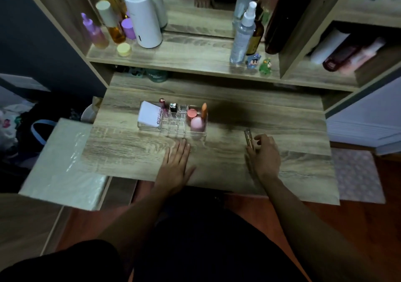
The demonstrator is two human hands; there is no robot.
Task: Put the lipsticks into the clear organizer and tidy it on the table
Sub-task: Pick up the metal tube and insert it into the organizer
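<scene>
The clear organizer [173, 127] stands on the wooden table [134, 151], a little left of centre. In it are a white card pack [149, 114], a dark pink lipstick [162, 103], a black-capped lipstick [173, 107], an orange lipstick [204, 109], a coral round pot [192, 113] and a pink sponge [197, 124]. My left hand [176, 162] lies flat and open on the table just in front of the organizer. To the right, my right hand [263, 153] grips a gold lipstick [248, 137] that points away from me.
A shelf behind the table carries a white cylinder [143, 16], purple and amber bottles [108, 27], clear spray bottles [243, 34] and two small figurines [259, 63]. A plastic-wrapped stool [63, 160] juts out at the table's left. A patterned rug [355, 175] lies on the floor at right.
</scene>
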